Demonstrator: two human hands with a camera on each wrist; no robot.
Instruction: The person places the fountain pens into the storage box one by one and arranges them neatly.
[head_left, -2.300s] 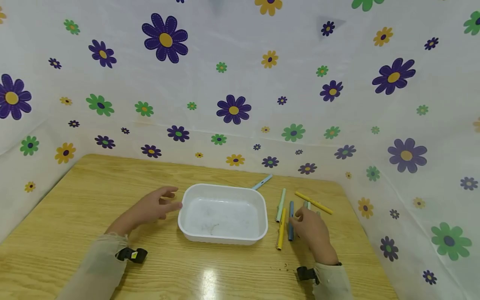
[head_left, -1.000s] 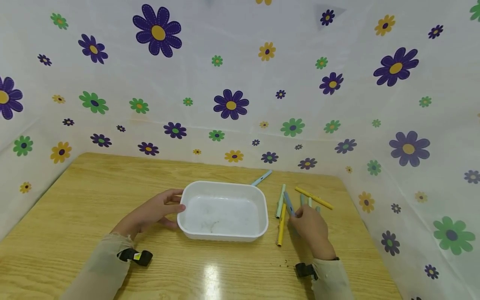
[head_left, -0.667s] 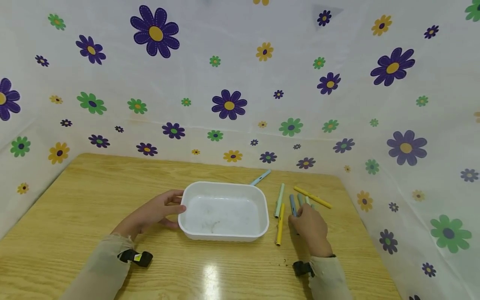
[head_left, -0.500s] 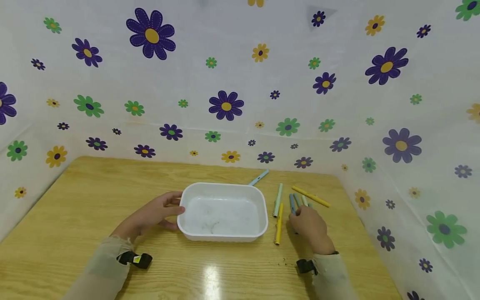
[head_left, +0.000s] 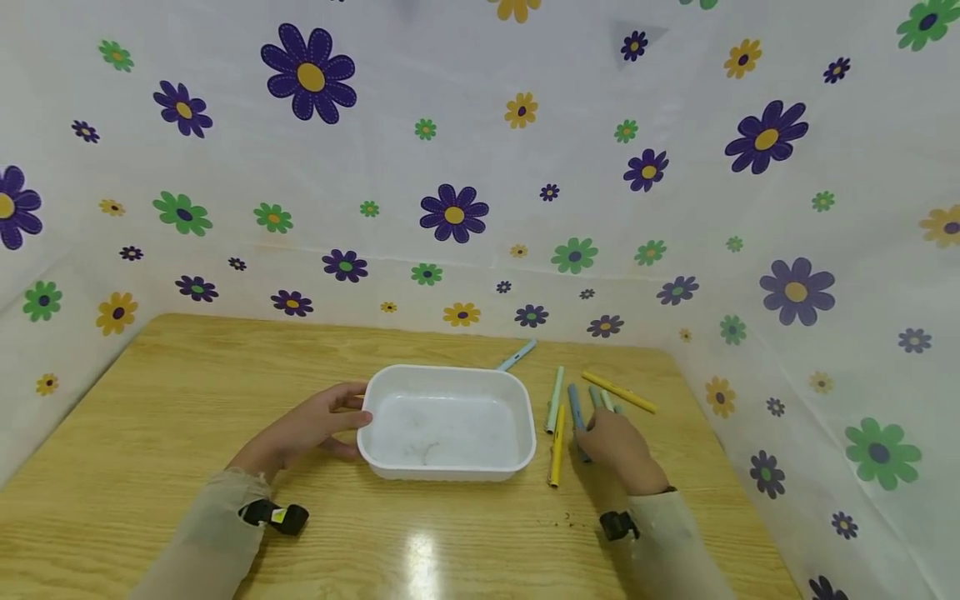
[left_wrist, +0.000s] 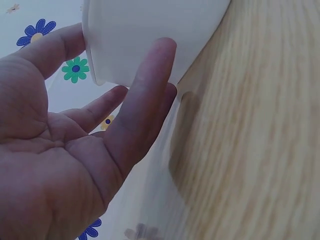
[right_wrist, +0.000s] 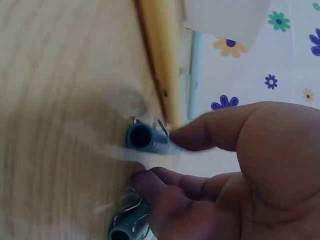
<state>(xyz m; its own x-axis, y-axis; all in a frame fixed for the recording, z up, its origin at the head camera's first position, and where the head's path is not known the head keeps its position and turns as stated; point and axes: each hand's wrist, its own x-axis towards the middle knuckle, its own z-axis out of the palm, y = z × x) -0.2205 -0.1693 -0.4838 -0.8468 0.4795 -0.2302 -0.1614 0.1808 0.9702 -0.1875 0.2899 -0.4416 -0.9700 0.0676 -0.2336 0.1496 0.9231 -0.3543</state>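
Observation:
My left hand [head_left: 318,421] rests at the left end of a white plastic tray [head_left: 450,474]. In the left wrist view, its thumb meets the tray's rim and the other fingers lie extended against the outer wall. On the right, my right hand [head_left: 618,446] is low over the table beside a blue pen [head_left: 575,404]. The right wrist view shows the thumb at the pen's clip end, with the fingertips apart from it. A grey-green pen [head_left: 595,395] and a pale green pen [head_left: 607,399] lie partly hidden behind this hand.
Two yellow pens [head_left: 557,450] [head_left: 619,392] and another pale green pen [head_left: 555,400] lie right of the tray. A light blue pen [head_left: 517,355] sits behind its rim. A flowered cloth [head_left: 360,167] encloses the wooden table [head_left: 225,358]. Dark crumbs [head_left: 567,521] lie near the front.
My left hand has come onto the tray's end. The blue pen was raised by my right hand, lowered, and has shifted left with its far end turned leftward; the fingers have loosened around it.

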